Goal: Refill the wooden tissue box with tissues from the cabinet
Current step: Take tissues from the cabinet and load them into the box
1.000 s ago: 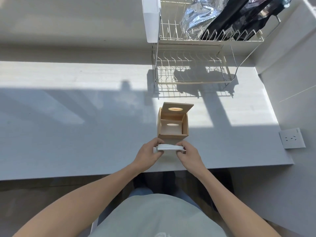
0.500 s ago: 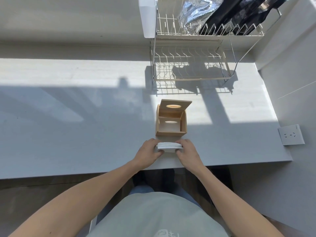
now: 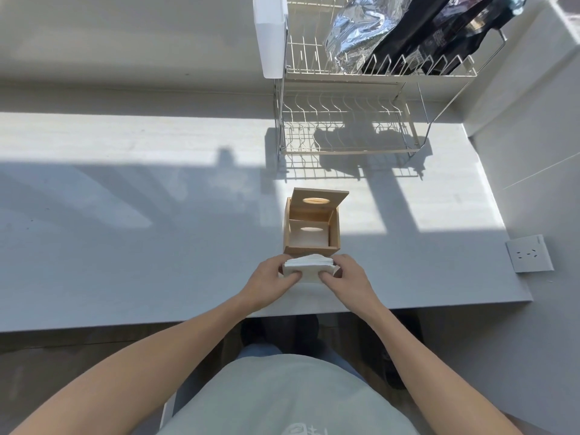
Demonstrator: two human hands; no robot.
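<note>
- Tissue stack [image 3: 309,267]: long axis left-right, just before wooden tissue box [image 3: 311,227]; box lid raised, opening upward
- Left hand [image 3: 272,282], right hand [image 3: 346,279]: fingers curled, gripping stack ends

A pale grey tabletop [image 3: 125,246] is crossed by sunlight and shadow. An open wooden tissue box [image 3: 311,229] is set near its front edge, and a two-tier wire rack [image 3: 348,127] at the back.
</note>
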